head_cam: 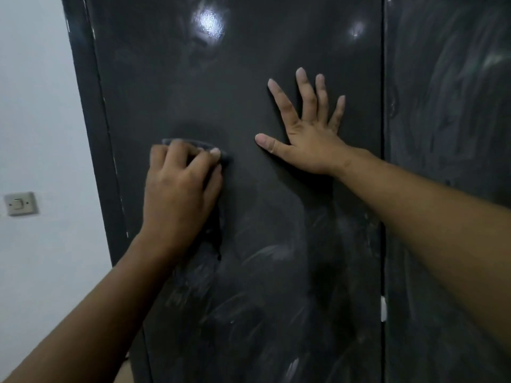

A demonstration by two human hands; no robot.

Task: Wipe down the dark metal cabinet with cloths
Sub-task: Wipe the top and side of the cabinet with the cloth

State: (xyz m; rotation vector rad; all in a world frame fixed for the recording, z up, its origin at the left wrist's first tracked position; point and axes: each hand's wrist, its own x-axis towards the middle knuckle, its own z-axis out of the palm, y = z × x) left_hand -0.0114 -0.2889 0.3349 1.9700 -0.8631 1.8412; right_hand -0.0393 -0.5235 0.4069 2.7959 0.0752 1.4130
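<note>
The dark metal cabinet (pixel 243 78) fills most of the view, its left door glossy with two light reflections near the top and pale smears lower down. My left hand (pixel 179 189) grips a dark cloth (pixel 221 158) with curled fingers and holds it against the left door. The cloth shows only as a dark edge above and to the right of my fingers. My right hand (pixel 307 136) lies flat on the same door with its fingers spread, to the right of the cloth.
A vertical seam (pixel 383 161) separates the left door from the right door (pixel 448 134), which carries streaky wipe marks. A white wall (pixel 41 106) with a light switch (pixel 20 203) lies left of the cabinet.
</note>
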